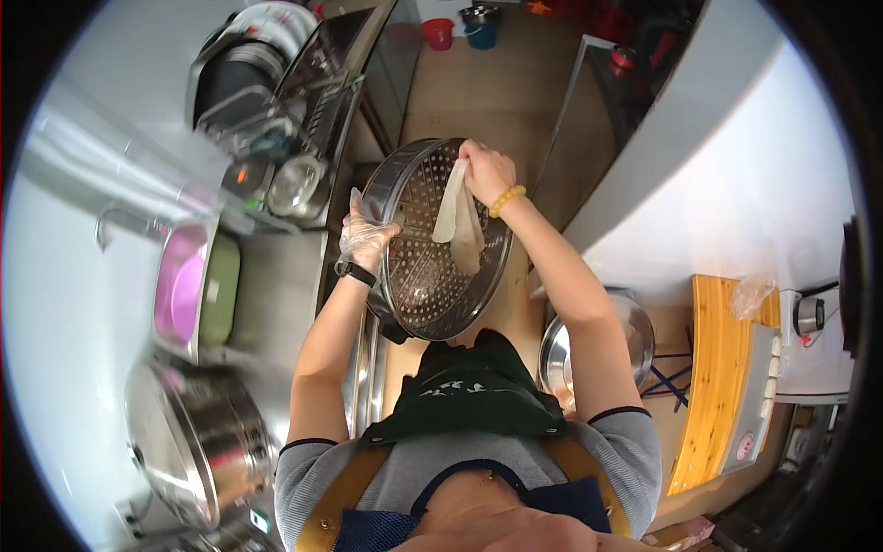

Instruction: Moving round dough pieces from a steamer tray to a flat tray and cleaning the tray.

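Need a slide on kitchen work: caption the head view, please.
The clear-gloved left hand grips a perforated metal steamer tray while the right hand holds a pale cloth.

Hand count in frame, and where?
2. The left hand, in a clear plastic glove, grips the steamer's left rim. The right hand holds a pale cloth at its far right side. No others show.

Red bucket [439, 37] — pink basin [177, 294]
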`<state>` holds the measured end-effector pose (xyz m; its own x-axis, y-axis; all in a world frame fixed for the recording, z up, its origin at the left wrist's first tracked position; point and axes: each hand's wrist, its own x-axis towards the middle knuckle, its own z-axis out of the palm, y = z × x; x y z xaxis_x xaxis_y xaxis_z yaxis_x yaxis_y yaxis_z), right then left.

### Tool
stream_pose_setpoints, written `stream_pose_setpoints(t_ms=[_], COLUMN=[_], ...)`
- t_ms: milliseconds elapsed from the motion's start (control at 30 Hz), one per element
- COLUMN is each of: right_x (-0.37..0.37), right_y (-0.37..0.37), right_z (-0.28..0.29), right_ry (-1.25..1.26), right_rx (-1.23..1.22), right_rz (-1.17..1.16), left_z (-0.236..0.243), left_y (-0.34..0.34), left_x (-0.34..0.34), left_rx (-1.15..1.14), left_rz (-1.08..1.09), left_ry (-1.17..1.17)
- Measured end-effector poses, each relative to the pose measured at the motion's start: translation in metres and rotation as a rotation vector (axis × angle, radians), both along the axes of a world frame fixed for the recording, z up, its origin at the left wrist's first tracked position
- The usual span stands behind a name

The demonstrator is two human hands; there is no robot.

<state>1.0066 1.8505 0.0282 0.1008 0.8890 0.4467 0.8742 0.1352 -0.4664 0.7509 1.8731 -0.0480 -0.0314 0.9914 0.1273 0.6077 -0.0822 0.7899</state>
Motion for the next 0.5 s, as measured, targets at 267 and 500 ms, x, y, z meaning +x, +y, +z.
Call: stream_pose_setpoints(t_ms=[267,500], right_x=[0.125,0.225], right_y=[0.209,0.373], right_z=[-0.034,-0.039], right_ry=[0.107,0.166], right_rx=[0.103,0.067], right_rz=[-0.083,-0.15], left_z=[0.018,0.032], left_y=[0.255,0.433], left_x=[0.13,0.235], left_rx=[0.059,-0.087], left_rz=[-0.233,-0.238], left_ry=[0.097,0.23])
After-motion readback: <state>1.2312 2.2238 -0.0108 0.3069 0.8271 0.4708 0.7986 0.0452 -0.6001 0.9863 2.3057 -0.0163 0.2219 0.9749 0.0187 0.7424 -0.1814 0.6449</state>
